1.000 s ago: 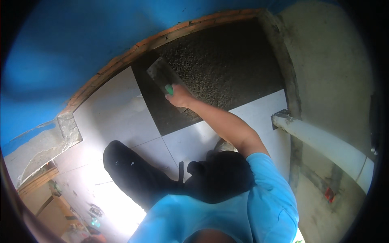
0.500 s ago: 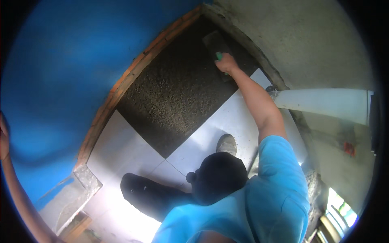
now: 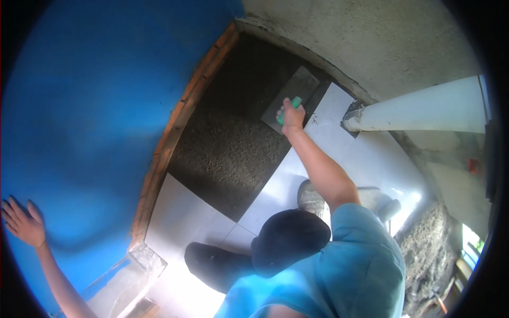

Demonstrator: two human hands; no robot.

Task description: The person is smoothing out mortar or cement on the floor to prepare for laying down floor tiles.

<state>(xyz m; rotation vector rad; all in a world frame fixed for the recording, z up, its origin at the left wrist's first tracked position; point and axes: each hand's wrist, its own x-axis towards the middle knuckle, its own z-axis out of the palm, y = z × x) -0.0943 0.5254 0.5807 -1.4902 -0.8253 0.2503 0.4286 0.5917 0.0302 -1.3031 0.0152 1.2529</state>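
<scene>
My right hand (image 3: 292, 117) is wrapped round the green handle of a rectangular plastering trowel (image 3: 301, 84). The trowel's grey blade lies flat on the dark mortar bed (image 3: 228, 148), beside the edge of the white floor tiles (image 3: 281, 183). Toward the wall corner the mortar looks smooth; nearer to me it is rough and grainy. On the far left, my left hand (image 3: 25, 223) rests against the blue wall (image 3: 101, 116) with its fingers spread and holds nothing.
Exposed bricks (image 3: 183, 106) run along the foot of the blue wall. A white pipe (image 3: 419, 106) slants down to the tiles near the grey wall (image 3: 371, 42). At the lower right is a heap of grey mortar or sand (image 3: 427, 249). My knees and shoe are over the tiles.
My right hand has drawn the trowel nearer and turned its blade to slant the other way. My left hand has come further into view on the wall. The whole view has shifted.
</scene>
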